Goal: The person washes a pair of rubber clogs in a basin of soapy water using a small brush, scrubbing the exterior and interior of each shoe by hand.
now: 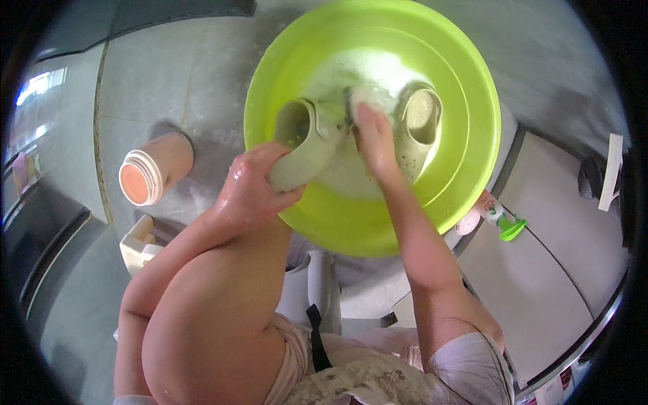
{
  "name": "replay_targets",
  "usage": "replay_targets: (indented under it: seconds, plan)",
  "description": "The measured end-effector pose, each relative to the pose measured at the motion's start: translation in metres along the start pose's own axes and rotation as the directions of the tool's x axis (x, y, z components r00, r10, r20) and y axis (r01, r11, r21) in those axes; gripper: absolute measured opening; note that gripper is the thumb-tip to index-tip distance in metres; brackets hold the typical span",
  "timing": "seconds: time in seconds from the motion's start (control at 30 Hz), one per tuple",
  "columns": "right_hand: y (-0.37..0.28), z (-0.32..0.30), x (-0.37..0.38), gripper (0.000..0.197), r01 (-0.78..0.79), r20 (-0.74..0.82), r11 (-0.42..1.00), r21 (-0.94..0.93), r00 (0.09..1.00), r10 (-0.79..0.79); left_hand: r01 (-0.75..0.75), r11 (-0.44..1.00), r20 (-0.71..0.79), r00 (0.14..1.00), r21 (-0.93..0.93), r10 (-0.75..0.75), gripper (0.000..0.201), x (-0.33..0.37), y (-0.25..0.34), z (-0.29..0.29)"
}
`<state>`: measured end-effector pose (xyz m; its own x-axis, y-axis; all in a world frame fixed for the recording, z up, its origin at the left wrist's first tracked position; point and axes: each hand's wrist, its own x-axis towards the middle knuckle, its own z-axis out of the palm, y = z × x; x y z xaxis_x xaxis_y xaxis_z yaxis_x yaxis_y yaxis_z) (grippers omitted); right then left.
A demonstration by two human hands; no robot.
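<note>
My left hand (248, 187) is closed around the toe end of a pale grey-green clog (302, 156). It holds the clog tilted over the near left side of a lime-green basin (469, 88). In my right hand (376, 143) is a scrubbing brush (359, 99), pale on its back and dark along the bristles. The brush is at the clog's strap side, slightly smeared by motion, so contact is hard to make out. A second clog (410, 154) of the same colour leans in the basin, right of my right hand. White suds (378, 67) cover the water.
On the tiled floor at left lies a peach-coloured jar (158, 167), uncapped, near a cream plastic holder (138, 244). A bottle with a green trigger top (501, 219) stands by the basin's right rim. My bent left leg (216, 310) is close beside my left arm.
</note>
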<state>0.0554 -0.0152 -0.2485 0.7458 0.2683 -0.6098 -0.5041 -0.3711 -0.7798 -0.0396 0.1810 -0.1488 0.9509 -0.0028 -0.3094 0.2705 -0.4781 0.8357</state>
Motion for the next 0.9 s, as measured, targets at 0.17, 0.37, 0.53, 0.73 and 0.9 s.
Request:
replay_targets:
  seconds: [0.17, 0.37, 0.53, 0.73, 0.9]
  plan:
    - [-0.053, 0.022, -0.088, 0.066, 0.269, 0.110, 0.929, -0.255, 0.962, -0.249, 0.102, 0.994, 0.040, 0.994, -0.025, -0.101, 0.032, -0.002, 0.007, 0.000]
    - [-0.044, 0.025, -0.076, 0.068, 0.226, 0.049, 0.881, -0.416, 0.973, -0.227, 0.143, 0.989, 0.051, 0.988, 0.027, -0.144, 0.033, -0.002, 0.001, 0.002]
    - [-0.040, 0.011, -0.044, 0.070, 0.246, 0.074, 0.934, -0.257, 0.969, -0.235, 0.161, 0.984, 0.007, 0.987, 0.076, -0.162, 0.027, 0.002, 0.010, 0.003]
    - [-0.043, 0.002, -0.026, 0.073, 0.178, 0.159, 0.908, -0.378, 0.979, -0.126, 0.103, 0.991, 0.110, 0.987, 0.086, -0.113, 0.030, -0.002, 0.000, 0.002]
    - [-0.023, -0.002, -0.020, 0.074, 0.171, 0.071, 0.926, -0.336, 0.985, -0.156, 0.067, 0.994, 0.147, 0.986, 0.091, -0.080, 0.029, 0.003, 0.010, 0.001]
